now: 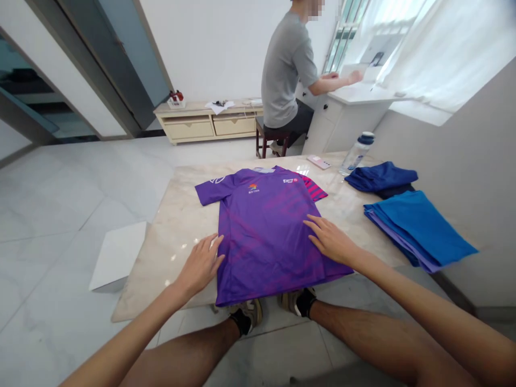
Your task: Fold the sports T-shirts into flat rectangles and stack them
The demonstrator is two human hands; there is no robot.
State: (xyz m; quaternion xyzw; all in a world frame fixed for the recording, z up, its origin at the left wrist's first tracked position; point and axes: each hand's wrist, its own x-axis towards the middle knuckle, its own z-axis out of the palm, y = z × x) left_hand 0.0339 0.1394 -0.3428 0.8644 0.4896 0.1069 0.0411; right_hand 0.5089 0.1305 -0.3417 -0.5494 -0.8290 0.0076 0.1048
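Plainly, the purple shirt [268, 236] lies spread on the pale surface [173, 215], directly in front of the person and between the two hands. Spreading it out looks mostly done: the printed front faces up, both sleeves stick out to the sides, and the body shows no fold across it. What is left, I judge, is some smoothing, since soft wrinkles run through the lower half.

Its collar [264, 170] points away from the person and its hem lies along the near edge of the surface (whether it hangs over is hard to tell). The long axis runs from hem to collar, nearly straight away from the person, leaning slightly left at the collar.

The left hand [203, 262] is open, fingers loosely extended, fingertips at the shirt's left side. The right hand [331, 240] is likewise open, fingers a little apart over the right side; neither has cloth gripped, and how firmly they press cannot be told. Off to the right sit a folded stack [419, 223] of blue and lilac cloth, a dark blue garment [381, 176] and a bottle [357, 154].
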